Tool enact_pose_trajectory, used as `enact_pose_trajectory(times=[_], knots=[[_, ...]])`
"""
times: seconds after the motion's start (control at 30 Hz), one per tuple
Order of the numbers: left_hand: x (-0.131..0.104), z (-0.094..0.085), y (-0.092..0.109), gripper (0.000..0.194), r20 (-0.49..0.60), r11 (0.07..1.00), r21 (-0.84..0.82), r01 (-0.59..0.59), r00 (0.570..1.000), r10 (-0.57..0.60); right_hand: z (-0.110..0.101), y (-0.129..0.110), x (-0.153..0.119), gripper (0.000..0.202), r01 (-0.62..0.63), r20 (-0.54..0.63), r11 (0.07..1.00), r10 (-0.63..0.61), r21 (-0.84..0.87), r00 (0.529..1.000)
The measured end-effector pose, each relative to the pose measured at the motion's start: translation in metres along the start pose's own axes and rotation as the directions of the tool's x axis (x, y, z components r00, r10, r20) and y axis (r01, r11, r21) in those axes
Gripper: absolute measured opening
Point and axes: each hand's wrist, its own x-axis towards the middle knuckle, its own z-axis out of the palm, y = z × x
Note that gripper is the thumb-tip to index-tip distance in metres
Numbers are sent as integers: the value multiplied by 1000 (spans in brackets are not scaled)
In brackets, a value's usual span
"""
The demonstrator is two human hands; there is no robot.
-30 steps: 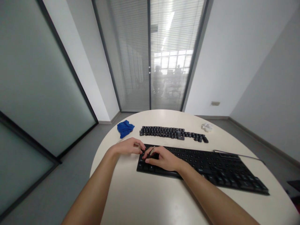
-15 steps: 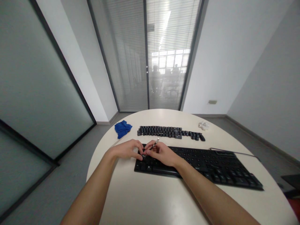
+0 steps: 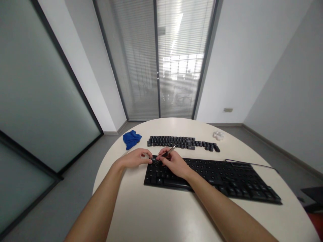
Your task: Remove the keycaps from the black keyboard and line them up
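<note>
A black keyboard [image 3: 202, 174] lies across the table in front of me, many of its upper keycaps off. At its upper left corner my left hand [image 3: 133, 159] is closed, thumb and fingertips pinching a small dark keycap [image 3: 152, 160]. Just to the right, my right hand [image 3: 175, 163] grips a slim keycap puller [image 3: 170, 151], its shaft slanting up to the right. Thin wire at the puller's lower end reaches the keycap. My right hand and wrist cover part of the keyboard's left half.
Behind the keyboard, loose keycaps [image 3: 171, 141] stand in rows on the round white table [image 3: 151, 208]. A blue cloth [image 3: 131, 139] lies at the left edge, a crumpled white wad [image 3: 218, 135] at the back right. The keyboard's cable [image 3: 252, 164] trails off to the right.
My hands have lifted slightly from the keys and drawn a little apart. A keycap now shows between my left fingertips, at the puller's wire end.
</note>
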Motion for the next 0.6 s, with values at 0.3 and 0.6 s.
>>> enact_pose_trajectory(times=[0.3, 0.6], knots=[[4, 6, 5, 27, -67, 999, 37, 11, 998, -9, -1, -3, 0, 15, 53, -96, 986, -69, -160, 993], [7, 12, -3, 29, -86, 1000, -4, 13, 996, -13, 0, -2, 3, 13, 26, -166, 984, -55, -177, 985]])
